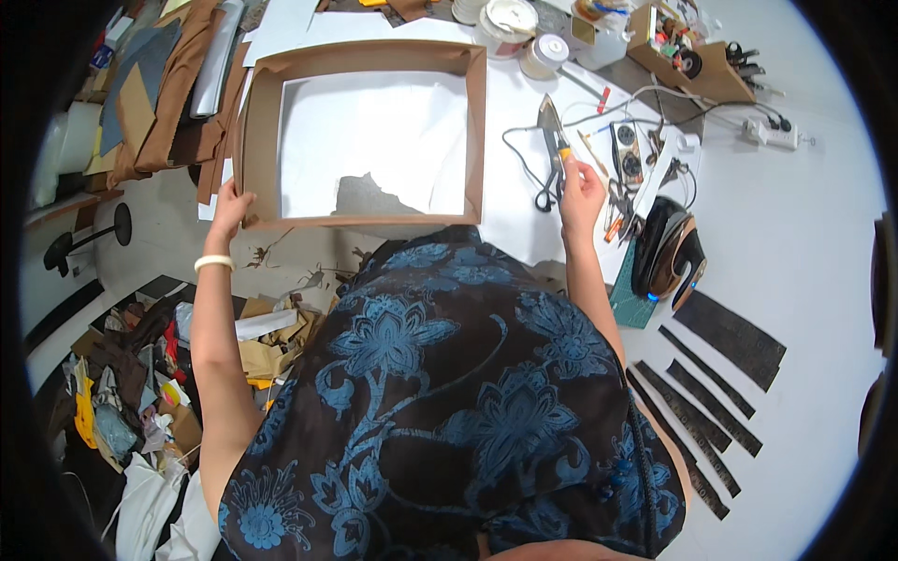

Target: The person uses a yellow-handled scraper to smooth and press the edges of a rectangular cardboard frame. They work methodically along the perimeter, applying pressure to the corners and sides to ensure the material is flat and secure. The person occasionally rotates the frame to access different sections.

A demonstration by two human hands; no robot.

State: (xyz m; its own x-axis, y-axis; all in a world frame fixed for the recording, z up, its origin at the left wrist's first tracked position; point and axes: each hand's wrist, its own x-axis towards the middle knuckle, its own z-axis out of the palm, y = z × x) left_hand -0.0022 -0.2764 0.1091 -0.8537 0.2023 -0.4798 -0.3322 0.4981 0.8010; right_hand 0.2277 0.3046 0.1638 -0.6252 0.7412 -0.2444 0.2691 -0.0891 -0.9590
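A large rectangular brown frame (476, 140) with upright walls sits at the near edge of the white worktable. At its near left corner my left hand (232, 208) is closed on the wall, thumb and fingers pinching the edge. Inside it lies a white surface with a ragged grey patch (369, 196) along the near side. My right hand (583, 194) is right of the frame, its fingers closed around a tool with a yellow-and-black handle (564, 150). The tool's exact kind is partly hidden. Scissors with black handles (544, 199) lie just left of that hand.
White tubs (508, 23) and a cardboard organizer (659, 47) stand at the back right. Cables, small tools and a dark iron (666, 248) crowd the right. Folded brown material (182, 84) is stacked at left, above a scrap heap (140, 374). Dark strips (716, 402) lie lower right.
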